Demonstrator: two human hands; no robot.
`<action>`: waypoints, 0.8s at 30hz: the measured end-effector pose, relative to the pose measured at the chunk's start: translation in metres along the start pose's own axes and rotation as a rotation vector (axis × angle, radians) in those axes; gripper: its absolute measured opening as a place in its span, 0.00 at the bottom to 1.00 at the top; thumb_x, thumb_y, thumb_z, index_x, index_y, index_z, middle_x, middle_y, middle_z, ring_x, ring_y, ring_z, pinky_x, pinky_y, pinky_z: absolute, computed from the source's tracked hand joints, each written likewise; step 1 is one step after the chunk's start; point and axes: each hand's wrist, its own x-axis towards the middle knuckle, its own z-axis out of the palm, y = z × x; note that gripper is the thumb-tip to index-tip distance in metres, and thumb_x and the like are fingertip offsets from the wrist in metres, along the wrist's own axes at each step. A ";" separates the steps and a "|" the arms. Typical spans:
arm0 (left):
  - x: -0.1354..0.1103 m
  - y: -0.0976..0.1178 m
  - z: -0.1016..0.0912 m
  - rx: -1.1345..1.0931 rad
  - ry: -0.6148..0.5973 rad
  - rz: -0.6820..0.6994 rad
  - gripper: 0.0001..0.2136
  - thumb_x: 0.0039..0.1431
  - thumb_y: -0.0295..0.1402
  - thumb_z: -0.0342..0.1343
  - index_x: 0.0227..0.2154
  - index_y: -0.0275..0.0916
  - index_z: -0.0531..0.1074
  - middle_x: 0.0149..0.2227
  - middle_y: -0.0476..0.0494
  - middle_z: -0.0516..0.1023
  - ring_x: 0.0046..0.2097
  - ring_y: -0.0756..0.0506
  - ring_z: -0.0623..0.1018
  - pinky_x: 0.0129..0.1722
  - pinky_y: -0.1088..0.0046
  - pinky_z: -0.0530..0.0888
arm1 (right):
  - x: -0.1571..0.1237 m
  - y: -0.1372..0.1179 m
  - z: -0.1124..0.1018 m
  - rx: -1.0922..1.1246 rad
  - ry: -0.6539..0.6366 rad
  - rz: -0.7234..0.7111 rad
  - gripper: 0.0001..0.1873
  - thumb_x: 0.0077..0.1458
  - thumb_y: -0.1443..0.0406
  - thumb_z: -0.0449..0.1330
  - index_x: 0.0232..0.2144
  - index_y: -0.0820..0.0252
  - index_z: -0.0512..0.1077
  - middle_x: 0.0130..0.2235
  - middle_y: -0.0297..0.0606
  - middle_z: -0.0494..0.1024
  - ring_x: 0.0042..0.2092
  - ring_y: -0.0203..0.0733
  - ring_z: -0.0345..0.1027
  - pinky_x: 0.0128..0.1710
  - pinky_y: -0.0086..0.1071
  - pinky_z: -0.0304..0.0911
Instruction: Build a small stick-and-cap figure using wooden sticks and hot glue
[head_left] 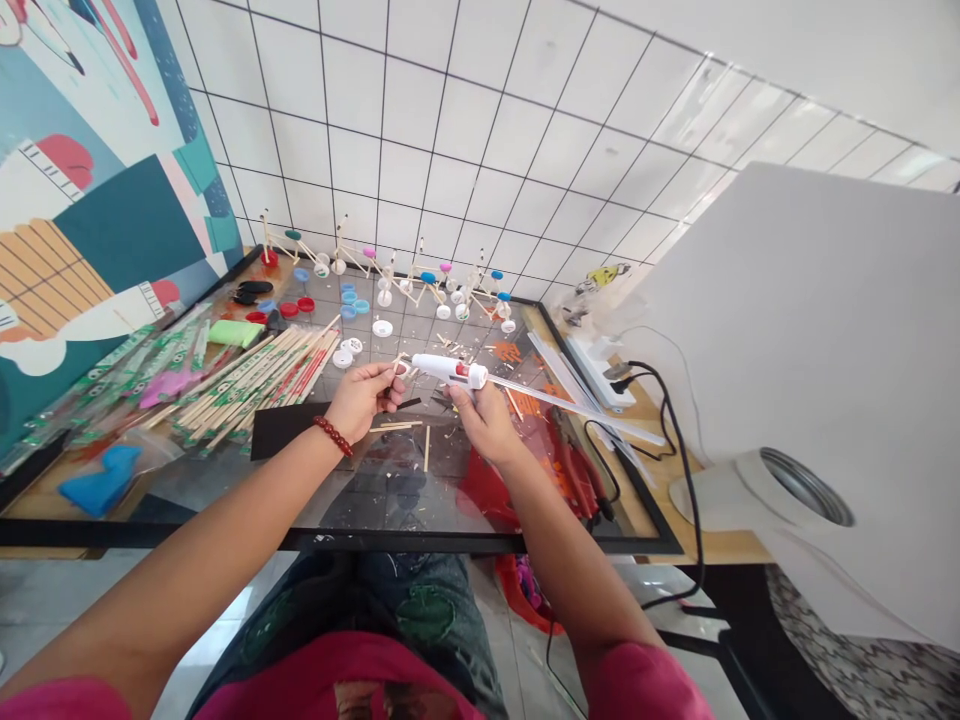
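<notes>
My right hand (484,420) grips a white glue gun (448,370) with a red trigger; a long clear glue stick (577,405) juts from its back toward the right. The gun's nozzle points left at a small wooden stick piece (400,366) pinched in the fingers of my left hand (364,395). A red bead bracelet (332,436) circles my left wrist. Both hands hover over the glass-topped table (390,500), above loose short sticks (426,447) and wood scraps.
Bundles of wrapped chopsticks (247,385) lie at the left, bottle caps (349,300) behind them. Stick-and-cap models (420,280) line the tiled wall. A power strip (600,365) and black cable (675,440) sit right, red pliers (577,470) nearby. A white machine (810,400) fills the right side.
</notes>
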 end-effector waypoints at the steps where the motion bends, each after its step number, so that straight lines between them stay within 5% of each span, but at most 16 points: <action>1: -0.001 0.001 0.000 -0.007 -0.012 -0.002 0.07 0.52 0.30 0.73 0.31 0.33 0.82 0.23 0.46 0.78 0.22 0.51 0.74 0.19 0.78 0.69 | 0.000 -0.001 0.000 0.012 0.001 -0.003 0.22 0.71 0.50 0.51 0.50 0.56 0.77 0.44 0.48 0.85 0.45 0.53 0.80 0.50 0.45 0.75; 15: -0.003 0.003 0.002 -0.026 -0.044 -0.045 0.04 0.53 0.26 0.69 0.31 0.31 0.81 0.21 0.49 0.72 0.19 0.56 0.64 0.16 0.82 0.53 | -0.001 0.004 0.004 -0.063 0.026 0.030 0.22 0.72 0.49 0.51 0.48 0.56 0.76 0.39 0.45 0.84 0.41 0.52 0.78 0.46 0.42 0.73; 24: -0.005 0.004 0.004 -0.073 -0.059 -0.065 0.02 0.58 0.24 0.66 0.31 0.30 0.80 0.20 0.52 0.68 0.17 0.58 0.59 0.15 0.84 0.52 | -0.002 0.008 0.006 -0.022 0.037 -0.045 0.23 0.73 0.47 0.51 0.48 0.56 0.76 0.37 0.43 0.84 0.39 0.51 0.79 0.42 0.42 0.74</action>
